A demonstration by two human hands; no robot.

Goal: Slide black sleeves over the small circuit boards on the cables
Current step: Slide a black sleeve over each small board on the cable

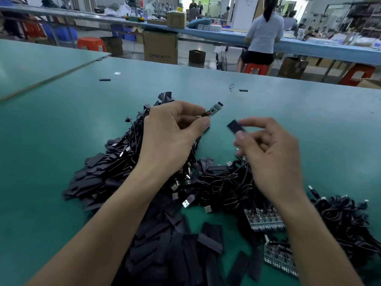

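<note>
My left hand (171,131) pinches a cable end between thumb and forefinger, and its small circuit board (214,109) sticks out up and to the right. My right hand (266,149), slightly blurred, pinches a flat black sleeve (236,126) a short way right of the board, apart from it. Under both hands lies a tangle of black USB cables (218,182). Loose black sleeves (173,244) are heaped near the front edge, and sleeved cables (103,170) are piled at the left.
A green table (61,124) carries it all. Bare circuit boards (265,220) on cables lie at the front right, with more cable bundles (346,219) beyond them. Two stray sleeves (105,79) lie farther back. A seated person (262,36) works at another bench behind.
</note>
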